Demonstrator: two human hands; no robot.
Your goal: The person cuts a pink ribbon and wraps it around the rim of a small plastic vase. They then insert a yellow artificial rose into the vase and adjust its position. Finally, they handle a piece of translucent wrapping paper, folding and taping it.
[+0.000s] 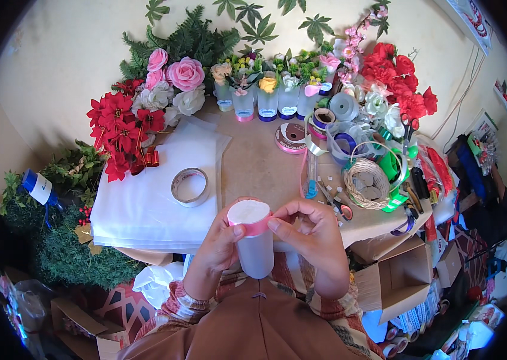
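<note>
A frosted, translucent cylinder (pixel 256 257) with a white round end and a pink ribbon (pixel 258 227) around its upper rim is held in front of my body, at the table's near edge. My left hand (pixel 220 246) wraps its left side, thumb on the ribbon. With thumb and fingertips my right hand (pixel 311 235) pinches at the ribbon's right side. On the table beyond lies a roll of tape (pixel 190 186), resting on translucent sheets (pixel 145 210). At the back stand several similar frosted cylinders (pixel 267 103) with artificial flowers in them.
Ribbon spools (pixel 290 138), a wicker basket (pixel 366 185), scissors (pixel 343 209) and a plastic tub (pixel 347 144) crowd the table's right side. Red artificial flowers (pixel 122 129) flank the back left. An open cardboard box (pixel 406 273) stands below right; artificial greenery (pixel 79 243) is at the left.
</note>
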